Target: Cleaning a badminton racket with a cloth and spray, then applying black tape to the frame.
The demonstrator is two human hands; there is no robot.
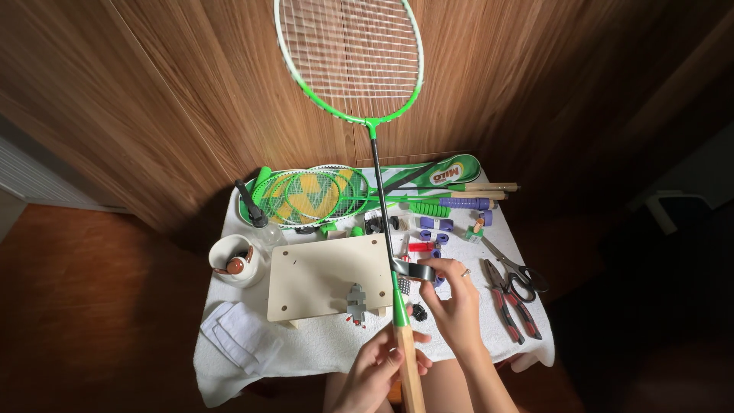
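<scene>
Green racket [348, 57] is held upright over the table's [229, 371] near edge: left hand [378, 367] is closed round the bare wooden handle, steadying it; right hand [451, 294] pinches what appears to be a tape roll [419, 269] against the shaft.

Single head camera, looking steeply down, close over table [321, 348] and hands.

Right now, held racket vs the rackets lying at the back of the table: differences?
The held racket stands upright, gripped by the left hand at its bare wooden handle; the back rackets lie flat, overlapping. Its strings look white; theirs show yellow. The right hand holds a dark tape roll against its shaft; nothing touches theirs. Both have green frames.
</scene>
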